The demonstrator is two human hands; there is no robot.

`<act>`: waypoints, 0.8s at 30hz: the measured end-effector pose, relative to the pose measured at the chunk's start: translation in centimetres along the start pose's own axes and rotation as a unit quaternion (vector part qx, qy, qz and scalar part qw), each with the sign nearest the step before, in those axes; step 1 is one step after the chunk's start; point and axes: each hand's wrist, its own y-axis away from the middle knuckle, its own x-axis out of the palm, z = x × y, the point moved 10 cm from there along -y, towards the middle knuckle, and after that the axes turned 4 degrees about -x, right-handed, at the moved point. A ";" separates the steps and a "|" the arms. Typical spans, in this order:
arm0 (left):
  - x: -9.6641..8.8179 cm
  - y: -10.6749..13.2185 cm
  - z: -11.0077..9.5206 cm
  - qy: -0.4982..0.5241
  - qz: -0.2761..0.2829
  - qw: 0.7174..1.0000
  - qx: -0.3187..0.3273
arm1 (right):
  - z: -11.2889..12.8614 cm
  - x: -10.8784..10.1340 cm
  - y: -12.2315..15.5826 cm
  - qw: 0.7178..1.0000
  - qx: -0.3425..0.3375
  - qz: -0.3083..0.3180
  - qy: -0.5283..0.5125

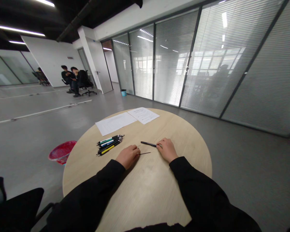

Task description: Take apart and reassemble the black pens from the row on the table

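Note:
My right hand (167, 150) rests on the wooden table with its fingers closed on one end of a black pen (148, 144), which points left. Opposite it, my left hand (128, 156) is closed, fingers curled down near the tabletop. From its fingertips a thin dark pen refill (145, 153) sticks out to the right. A tiny piece by the left fingers is too small to name. Left of that hand lies a pile of several pens (109, 145), mostly black, with white, green, blue and yellow parts.
Two printed paper sheets (116, 123) lie at the far side of the round table (183, 129). A red basin-like bin (61, 151) stands on the floor at left, near a black chair (16, 206). Two people sit in the background; glass partitions run along the right.

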 end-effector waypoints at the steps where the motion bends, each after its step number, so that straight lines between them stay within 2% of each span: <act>1: 0.1 0.0 -0.1 -0.005 0.000 1.000 0.006 | 0.0 0.0 0.0 1.000 -0.001 0.001 0.001; 6: 0.6 -0.1 -0.6 -0.057 -0.001 0.998 0.026 | -0.2 0.1 -0.1 1.000 0.008 -0.003 0.011; 16: 1.0 -0.2 -1.0 -0.092 0.008 0.996 0.017 | -0.8 0.0 0.0 0.999 0.027 -0.018 -0.006; 24: 0.8 0.0 -1.4 -0.148 0.000 0.989 0.020 | -1.9 0.1 -0.1 0.996 0.060 -0.028 -0.059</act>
